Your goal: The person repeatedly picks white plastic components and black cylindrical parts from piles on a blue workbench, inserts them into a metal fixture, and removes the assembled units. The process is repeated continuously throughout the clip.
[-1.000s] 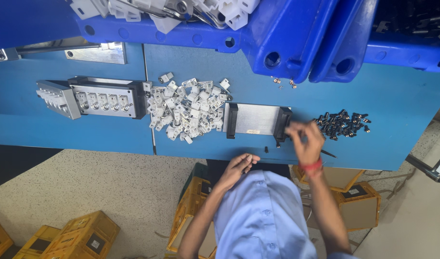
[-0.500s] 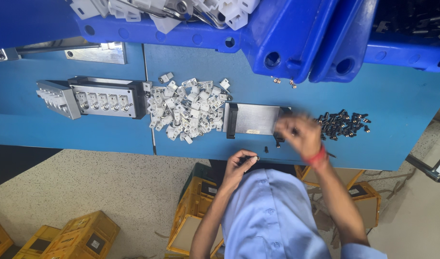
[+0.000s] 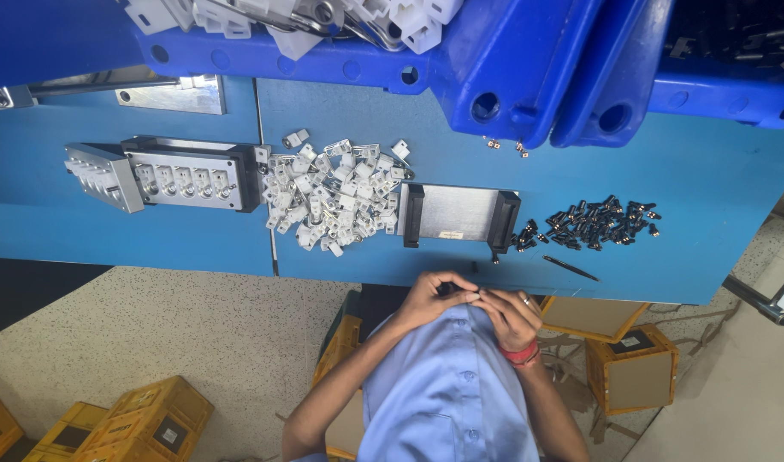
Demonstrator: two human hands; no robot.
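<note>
Both hands meet at the near edge of the tabletop (image 3: 708, 171), close against the person's light blue shirt (image 3: 447, 385): the left hand (image 3: 433, 297) and the right hand (image 3: 511, 315) have their fingertips pinched together around something very small, too small to make out, so both are closed in a fine pinch rather than spread. A ring shows on a finger of the right hand, and a red band (image 3: 522, 353) circles its wrist. Just beyond the hands, on the blue tabletop, lies a flat metal plate with dark end blocks (image 3: 457, 214). Beside the right hand a thin dark tool (image 3: 570, 269) rests near the edge, and past it a scatter of small dark metal parts (image 3: 590, 224) lies just beside the plate. On the other side of the plate a heap of small white plastic pieces (image 3: 334, 195) touches it, and further along stands a grey metal fixture with a row of round sockets (image 3: 165, 175). At the far side of the tabletop blue plastic bins (image 3: 511, 60) hold larger white parts. On the speckled floor (image 3: 152, 342) below stand yellow crates (image 3: 144, 423) and cardboard boxes (image 3: 636, 368).
</note>
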